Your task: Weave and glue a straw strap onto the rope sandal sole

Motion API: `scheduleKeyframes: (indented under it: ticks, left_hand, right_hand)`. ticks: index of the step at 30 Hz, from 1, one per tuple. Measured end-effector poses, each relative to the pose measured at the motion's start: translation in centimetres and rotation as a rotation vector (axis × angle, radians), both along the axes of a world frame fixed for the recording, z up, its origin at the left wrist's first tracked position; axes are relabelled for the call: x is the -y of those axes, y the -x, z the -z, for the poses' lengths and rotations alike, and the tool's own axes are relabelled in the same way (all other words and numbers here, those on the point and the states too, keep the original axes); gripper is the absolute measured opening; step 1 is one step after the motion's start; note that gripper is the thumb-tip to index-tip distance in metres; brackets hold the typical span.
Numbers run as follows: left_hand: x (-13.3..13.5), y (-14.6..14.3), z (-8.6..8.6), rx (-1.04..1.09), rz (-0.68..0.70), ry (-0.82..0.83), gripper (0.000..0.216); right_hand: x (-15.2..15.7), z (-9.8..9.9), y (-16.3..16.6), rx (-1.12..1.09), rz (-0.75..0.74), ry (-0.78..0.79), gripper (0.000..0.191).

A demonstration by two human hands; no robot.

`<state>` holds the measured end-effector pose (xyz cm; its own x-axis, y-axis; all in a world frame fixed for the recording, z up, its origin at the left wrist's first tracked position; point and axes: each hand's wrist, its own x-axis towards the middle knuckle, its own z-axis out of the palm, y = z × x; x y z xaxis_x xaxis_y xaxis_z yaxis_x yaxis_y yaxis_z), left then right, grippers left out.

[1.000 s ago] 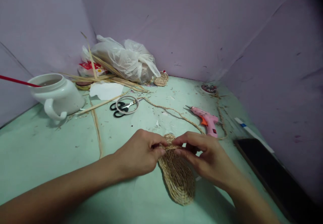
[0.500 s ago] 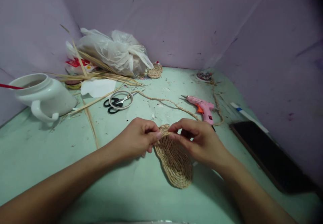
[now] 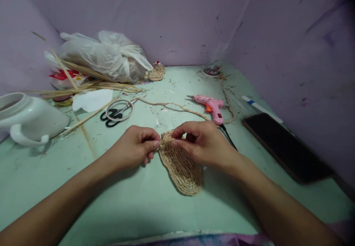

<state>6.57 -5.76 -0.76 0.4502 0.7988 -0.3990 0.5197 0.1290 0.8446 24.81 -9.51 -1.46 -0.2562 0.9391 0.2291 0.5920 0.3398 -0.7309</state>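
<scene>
Clamped at top rim by left hand and right hand, fingertips together: woven straw oval, flat on surface for steadiness; glue gun near.

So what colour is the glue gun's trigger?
Orange, on the pink glue gun, clearest in the head view.

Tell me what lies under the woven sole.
The sole rests on the green table; only table shows round it. The left hand and right hand pinch its far end, hiding that edge and anything beneath.
</scene>
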Motion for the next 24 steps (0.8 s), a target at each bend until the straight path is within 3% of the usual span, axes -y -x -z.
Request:
scheduleKeyframes:
  ticks: [6, 8, 12, 14, 16, 20, 24]
  left_hand:
    - [0.1, 0.2, 0.4, 0.006, 0.036, -0.019, 0.011]
    - [0.1, 0.2, 0.5, -0.004, 0.032, -0.025, 0.012]
    - [0.2, 0.2, 0.6, -0.02, 0.009, -0.056, 0.012]
    - [0.2, 0.2, 0.6, -0.022, -0.004, -0.073, 0.013]
    - [0.2, 0.2, 0.7, -0.023, -0.012, -0.084, 0.013]
    - [0.1, 0.2, 0.9, -0.028, -0.024, -0.072, 0.012]
    - [0.0, 0.2, 1.0, -0.015, -0.041, -0.044, 0.012]
  right_hand:
    - [0.0, -0.4, -0.2, 0.013, 0.018, 0.004, 0.008]
    - [-0.4, -0.7, -0.9, 0.006, 0.096, -0.014, 0.012]
    - [-1.6, -0.9, -3.9, 0.018, 0.547, -0.102, 0.019]
    - [-2.2, -1.0, -5.6, 0.14, 0.776, -0.079, 0.027]
    - [-2.6, -0.9, -6.8, 0.304, 0.895, 0.009, 0.033]
    - [-3.3, -0.5, -7.7, 0.472, 0.852, 0.224, 0.042]
    - [-3.9, 0.3, -7.9, 0.503, 0.844, 0.301, 0.045]
